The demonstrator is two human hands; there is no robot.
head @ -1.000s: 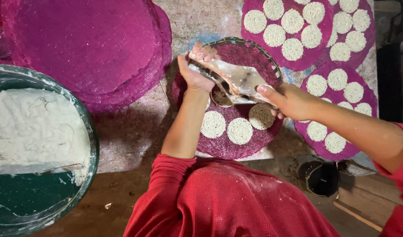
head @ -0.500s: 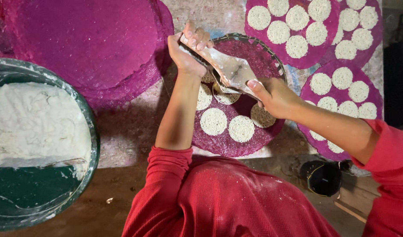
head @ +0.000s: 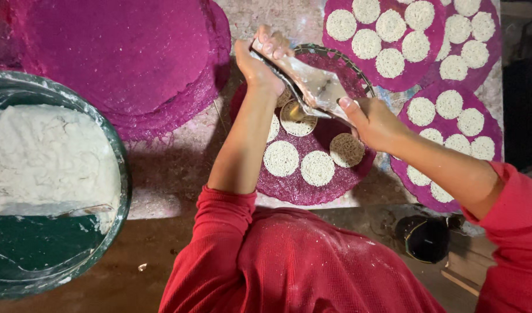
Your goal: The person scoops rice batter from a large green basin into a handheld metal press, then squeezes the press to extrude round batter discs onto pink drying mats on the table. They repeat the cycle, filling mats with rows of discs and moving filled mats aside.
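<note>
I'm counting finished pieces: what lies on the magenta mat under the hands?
On the magenta mat lie white round discs: about five show, two partly covered. The metal press, left hand and right hand hide the mat's far part.

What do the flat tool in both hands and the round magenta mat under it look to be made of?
Flat tool: looks like thin sheet metal, a dull grey shine smeared with white paste. Round magenta mat: probably woven plastic or fibre mesh, with a grainy, open texture; its dark rim looks like wire, though that is unclear.
</note>
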